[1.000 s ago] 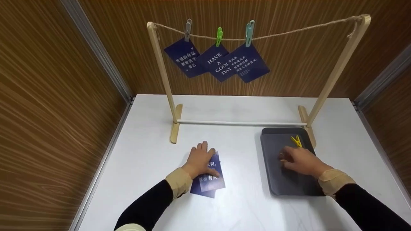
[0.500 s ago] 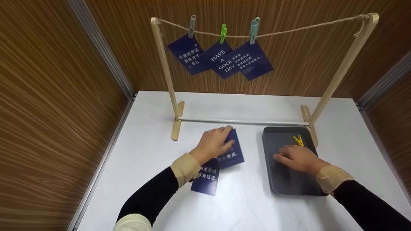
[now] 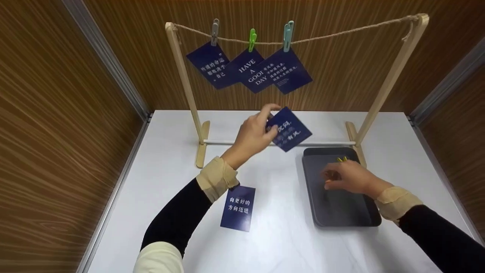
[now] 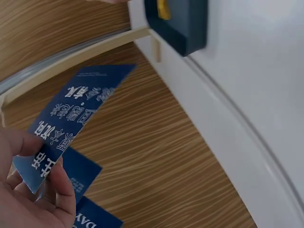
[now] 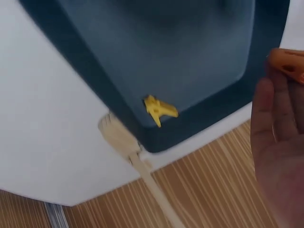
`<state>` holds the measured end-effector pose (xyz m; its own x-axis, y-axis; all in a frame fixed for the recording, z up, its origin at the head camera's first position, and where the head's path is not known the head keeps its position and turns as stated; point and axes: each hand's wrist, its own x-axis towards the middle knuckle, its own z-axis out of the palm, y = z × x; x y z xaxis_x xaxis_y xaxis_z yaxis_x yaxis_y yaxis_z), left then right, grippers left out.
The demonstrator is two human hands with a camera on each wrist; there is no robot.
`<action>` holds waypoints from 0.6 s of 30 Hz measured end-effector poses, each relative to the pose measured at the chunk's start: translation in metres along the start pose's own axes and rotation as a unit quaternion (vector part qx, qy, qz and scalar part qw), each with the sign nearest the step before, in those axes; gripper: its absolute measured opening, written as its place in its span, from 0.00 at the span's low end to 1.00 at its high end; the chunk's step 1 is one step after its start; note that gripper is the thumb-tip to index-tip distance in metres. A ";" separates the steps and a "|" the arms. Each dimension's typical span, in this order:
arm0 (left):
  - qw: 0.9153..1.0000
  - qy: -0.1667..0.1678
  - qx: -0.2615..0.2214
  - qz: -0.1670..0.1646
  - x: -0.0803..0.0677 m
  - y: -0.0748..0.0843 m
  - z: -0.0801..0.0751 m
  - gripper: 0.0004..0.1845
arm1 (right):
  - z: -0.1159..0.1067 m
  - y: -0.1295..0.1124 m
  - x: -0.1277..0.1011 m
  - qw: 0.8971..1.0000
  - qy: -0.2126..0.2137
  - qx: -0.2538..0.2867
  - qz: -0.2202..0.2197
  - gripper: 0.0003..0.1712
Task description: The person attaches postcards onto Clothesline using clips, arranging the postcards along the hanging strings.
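Our left hand [image 3: 252,134] has lifted a dark blue card [image 3: 288,129] off the white table [image 3: 280,242] and now pinches it by one corner in the air before the wooden drying rack [image 3: 182,76], below the twine line [image 3: 341,35]; a second ago that hand lay flat on two stacked cards. One card [image 3: 238,207] stays behind on the table, its white print reading "向更好的方向迈进". Our right hand [image 3: 346,178] has risen a little over the dark tray [image 3: 341,212] with an orange clothespin [image 5: 287,64] held in its fingers, while a yellow clothespin [image 3: 342,159] lies at the tray's far end. With a card and a pin both in hand, we judge a fourth hanging to be under way. On the line, three cards hang from grey, green and teal pins; the middle card [image 3: 253,72] reads "HAVE A GOOD DAY", the others carry Chinese text too small for us to read surely.
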<state>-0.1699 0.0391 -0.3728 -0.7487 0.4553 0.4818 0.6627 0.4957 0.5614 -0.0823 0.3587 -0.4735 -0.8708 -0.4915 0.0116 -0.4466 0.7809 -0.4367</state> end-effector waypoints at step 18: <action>0.959 0.039 -0.259 -0.107 0.040 0.009 -0.016 0.12 | -0.122 -0.041 0.034 0.991 0.134 0.019 -0.014 0.20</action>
<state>-0.1944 0.0497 -0.3378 -0.8792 0.3179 0.3550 0.4112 0.1297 0.9023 -0.1183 0.3567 -0.3455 -0.8833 -0.3897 0.2605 -0.4685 0.7509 -0.4654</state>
